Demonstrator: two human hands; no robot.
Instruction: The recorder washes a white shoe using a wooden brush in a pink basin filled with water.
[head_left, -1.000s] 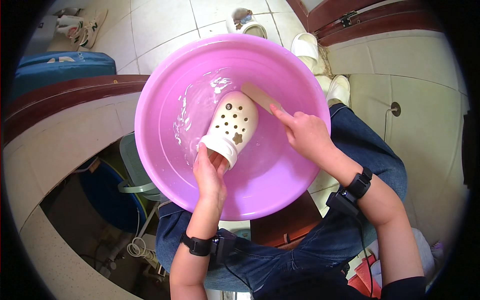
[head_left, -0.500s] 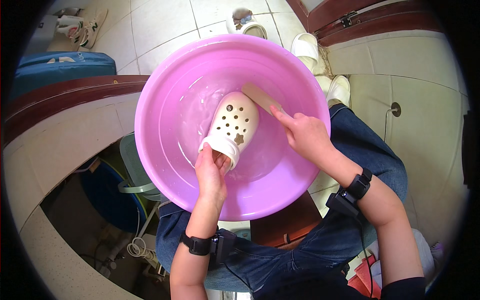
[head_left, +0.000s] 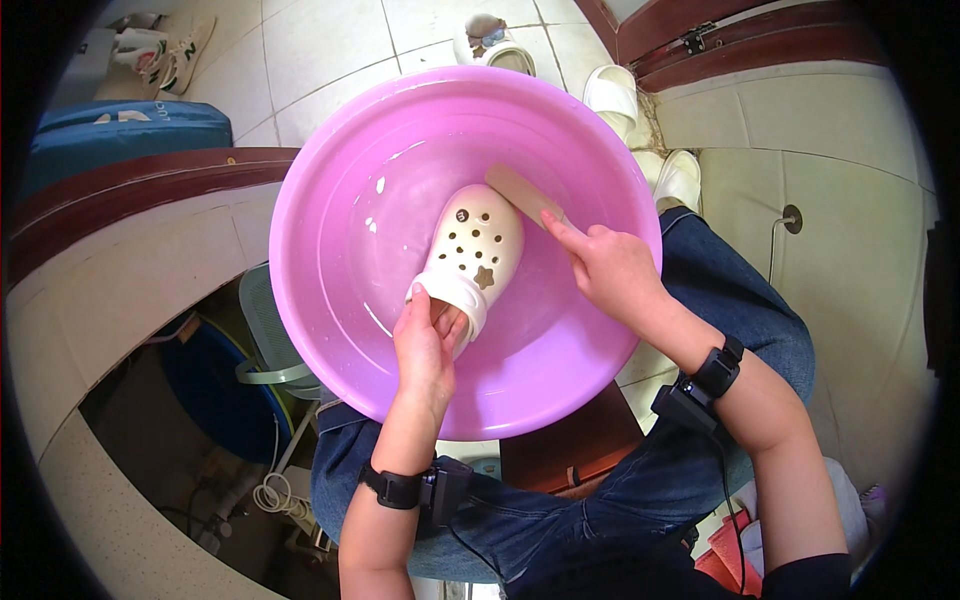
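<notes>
A cream clog (head_left: 470, 245) with round holes, a dark round charm and a star-shaped one rests in a pink basin (head_left: 300, 290) of water, toe pointing away. My left hand (head_left: 428, 345) grips it at the heel end, fingers inside the opening and thumb on the strap. In my right hand (head_left: 610, 265) is a flat beige brush (head_left: 525, 192), index finger stretched along its back. It lies against the right side of the clog's toe; its bristles are hidden from view.
Beyond the basin stand another clog (head_left: 495, 50) and white slippers (head_left: 612, 100) on tiles. A blue bag (head_left: 130, 132) lies at the far left. A green basket (head_left: 270, 330) stands beside the basin's left side. My knees flank the basin, over a brown stool (head_left: 570, 445).
The clog has shifted slightly to the right with my left hand. My right hand and the brush have hardly moved. Water glints on the left have changed.
</notes>
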